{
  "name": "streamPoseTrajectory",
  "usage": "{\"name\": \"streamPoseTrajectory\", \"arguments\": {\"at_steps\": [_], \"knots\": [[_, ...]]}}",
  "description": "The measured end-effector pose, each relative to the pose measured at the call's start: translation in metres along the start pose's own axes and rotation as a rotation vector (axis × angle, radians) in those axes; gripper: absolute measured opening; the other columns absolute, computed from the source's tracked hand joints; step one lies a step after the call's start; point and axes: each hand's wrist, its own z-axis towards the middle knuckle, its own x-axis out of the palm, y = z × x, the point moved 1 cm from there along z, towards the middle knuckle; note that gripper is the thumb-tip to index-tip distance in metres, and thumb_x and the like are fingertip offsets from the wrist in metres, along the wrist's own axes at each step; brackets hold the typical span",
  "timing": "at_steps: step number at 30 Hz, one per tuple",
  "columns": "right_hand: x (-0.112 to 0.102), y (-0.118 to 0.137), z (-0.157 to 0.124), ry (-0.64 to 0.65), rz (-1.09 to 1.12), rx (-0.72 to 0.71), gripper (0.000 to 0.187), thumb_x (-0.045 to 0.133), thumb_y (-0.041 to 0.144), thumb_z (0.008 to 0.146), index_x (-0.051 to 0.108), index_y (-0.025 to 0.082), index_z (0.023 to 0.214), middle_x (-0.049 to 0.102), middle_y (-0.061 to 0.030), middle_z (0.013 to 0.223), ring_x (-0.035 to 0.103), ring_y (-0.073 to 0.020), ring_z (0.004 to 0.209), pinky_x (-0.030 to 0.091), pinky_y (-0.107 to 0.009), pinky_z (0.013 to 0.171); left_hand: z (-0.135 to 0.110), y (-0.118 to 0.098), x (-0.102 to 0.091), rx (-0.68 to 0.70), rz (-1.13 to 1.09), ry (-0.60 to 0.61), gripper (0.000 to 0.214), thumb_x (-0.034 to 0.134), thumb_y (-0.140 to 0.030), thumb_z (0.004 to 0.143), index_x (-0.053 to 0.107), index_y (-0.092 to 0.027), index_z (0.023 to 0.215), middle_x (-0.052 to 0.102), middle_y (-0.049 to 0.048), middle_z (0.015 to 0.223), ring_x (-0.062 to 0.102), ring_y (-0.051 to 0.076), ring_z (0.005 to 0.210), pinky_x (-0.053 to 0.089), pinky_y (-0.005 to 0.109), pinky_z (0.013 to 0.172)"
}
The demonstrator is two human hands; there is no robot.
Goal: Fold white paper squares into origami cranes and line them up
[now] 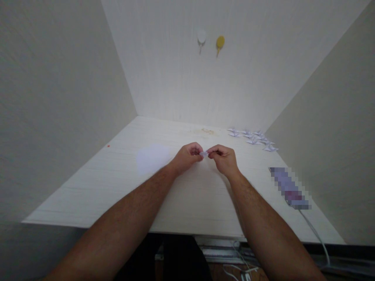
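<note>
My left hand (187, 155) and my right hand (223, 157) meet over the middle of a white table (96, 187). Both are closed in a pinch on a small pale folded piece of paper (204, 154) held between their fingertips, just above the tabletop. A faint round pale sheet (152, 156) lies on the table to the left of my left hand. Several small folded paper shapes (252, 137) lie in a group at the far right of the table.
A blurred flat device (288, 187) with a white cable (315, 232) lies near the right edge. Walls enclose the table on three sides. A white hook (201, 37) and a yellow hook (220, 41) hang on the back wall. Cables lie below the front edge.
</note>
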Motion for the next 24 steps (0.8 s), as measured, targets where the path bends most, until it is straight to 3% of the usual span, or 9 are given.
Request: {"name": "streamPoseTrajectory", "arguments": {"at_steps": [5, 9, 13, 17, 24], "knots": [[0.004, 0.001, 0.001, -0.064, 0.165, 0.053, 0.030, 0.068, 0.025, 0.068, 0.062, 0.020, 0.097, 0.068, 0.0019, 0.071, 0.062, -0.0135, 0.060, 0.050, -0.027, 0.059, 0.002, -0.002, 0.001, 0.126, 0.141, -0.140, 0.015, 0.075, -0.021, 0.065, 0.063, -0.016, 0.072, 0.064, -0.0005, 0.070, 0.057, 0.011, 0.065, 0.044, 0.024, 0.064], [0.006, 0.004, 0.001, -0.071, 0.152, 0.105, 0.026, 0.074, 0.033, 0.065, 0.063, 0.019, 0.084, 0.067, 0.0000, 0.070, 0.060, -0.0130, 0.060, 0.050, -0.027, 0.059, 0.002, -0.006, 0.001, 0.199, 0.283, -0.220, 0.009, 0.073, -0.022, 0.066, 0.068, -0.017, 0.072, 0.069, 0.0020, 0.076, 0.061, 0.015, 0.074, 0.047, 0.030, 0.075], [0.006, 0.007, 0.000, -0.043, 0.058, 0.082, 0.019, 0.074, 0.035, 0.068, 0.066, 0.018, 0.070, 0.064, 0.0002, 0.063, 0.055, -0.0113, 0.055, 0.046, -0.026, 0.055, 0.000, -0.010, 0.000, 0.224, 0.411, -0.277, 0.008, 0.073, -0.021, 0.065, 0.072, -0.019, 0.073, 0.068, 0.0011, 0.072, 0.058, 0.013, 0.068, 0.046, 0.028, 0.067], [0.006, 0.010, 0.000, -0.055, 0.081, 0.109, 0.019, 0.075, 0.033, 0.067, 0.063, 0.018, 0.066, 0.058, 0.0034, 0.054, 0.049, -0.0093, 0.047, 0.039, -0.023, 0.047, -0.002, -0.009, 0.003, 0.188, 0.342, -0.233, 0.010, 0.074, -0.024, 0.067, 0.071, -0.017, 0.074, 0.066, 0.0001, 0.064, 0.053, 0.010, 0.056, 0.043, 0.024, 0.056], [0.006, 0.009, 0.000, -0.037, 0.093, 0.120, 0.022, 0.073, 0.036, 0.068, 0.059, 0.019, 0.064, 0.056, 0.0043, 0.050, 0.048, -0.0086, 0.044, 0.037, -0.022, 0.043, 0.000, -0.002, 0.007, 0.181, 0.092, -0.141, 0.013, 0.076, -0.022, 0.066, 0.068, -0.016, 0.074, 0.073, 0.0047, 0.079, 0.067, 0.015, 0.072, 0.054, 0.030, 0.072]]}}
